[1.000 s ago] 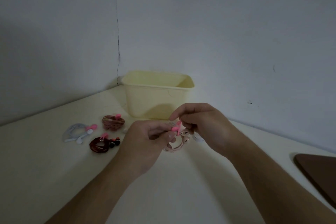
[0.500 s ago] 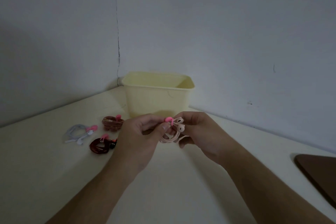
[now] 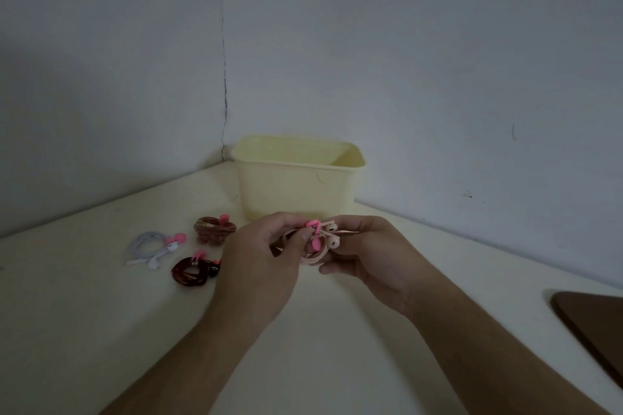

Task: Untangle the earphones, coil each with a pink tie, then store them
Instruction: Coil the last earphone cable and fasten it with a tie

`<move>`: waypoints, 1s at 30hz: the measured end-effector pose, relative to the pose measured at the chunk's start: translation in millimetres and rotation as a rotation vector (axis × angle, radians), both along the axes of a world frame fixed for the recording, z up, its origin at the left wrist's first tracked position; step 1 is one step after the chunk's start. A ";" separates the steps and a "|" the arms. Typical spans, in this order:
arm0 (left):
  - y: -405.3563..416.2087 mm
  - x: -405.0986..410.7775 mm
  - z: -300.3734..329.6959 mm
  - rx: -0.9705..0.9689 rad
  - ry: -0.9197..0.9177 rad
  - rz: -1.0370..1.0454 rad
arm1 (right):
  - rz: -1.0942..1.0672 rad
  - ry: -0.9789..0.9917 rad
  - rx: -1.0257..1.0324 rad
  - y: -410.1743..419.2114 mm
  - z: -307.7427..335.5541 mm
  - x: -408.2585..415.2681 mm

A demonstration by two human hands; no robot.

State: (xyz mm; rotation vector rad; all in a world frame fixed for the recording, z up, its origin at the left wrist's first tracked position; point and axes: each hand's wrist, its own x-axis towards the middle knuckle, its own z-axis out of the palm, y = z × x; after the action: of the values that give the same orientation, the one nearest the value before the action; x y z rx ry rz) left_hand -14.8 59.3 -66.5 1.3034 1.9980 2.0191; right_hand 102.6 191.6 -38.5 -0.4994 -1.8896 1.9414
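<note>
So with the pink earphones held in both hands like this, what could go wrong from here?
1. The pink tie looks only pinched by the left hand, not clearly fastened; if it slips, the pink earphones could uncoil.
2. Both earbuds hang loose near the right hand and may snag on the way to the yellow bin.
3. Three tied coils, including the white earphones, remain on the table and could be forgotten.
</note>
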 end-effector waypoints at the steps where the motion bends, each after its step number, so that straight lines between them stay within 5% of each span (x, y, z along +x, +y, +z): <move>1: -0.3 0.5 0.6 -0.008 0.010 0.013 | 0.004 -0.003 0.004 1.3 0.8 0.0; 6: -1.5 1.0 3.1 -0.030 0.072 0.081 | 0.006 0.000 0.015 1.0 1.8 -2.1; 16: -0.8 -1.2 1.5 -0.055 0.043 0.064 | -0.184 -0.021 0.400 -17.9 1.2 -9.1; 21: 1.9 -6.8 -1.6 -0.040 -0.040 0.046 | -0.286 -0.044 0.831 -22.4 -1.6 -9.7; 30: 3.0 -7.2 -1.9 -0.063 -0.134 -0.016 | -0.313 0.070 1.061 -15.4 -7.6 -9.9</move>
State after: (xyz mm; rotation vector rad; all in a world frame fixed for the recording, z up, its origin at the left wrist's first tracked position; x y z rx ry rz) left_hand -22.0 62.3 -68.4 1.1367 1.9683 1.9623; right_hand 92.7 176.1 -46.1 -0.3366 -2.2690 0.5787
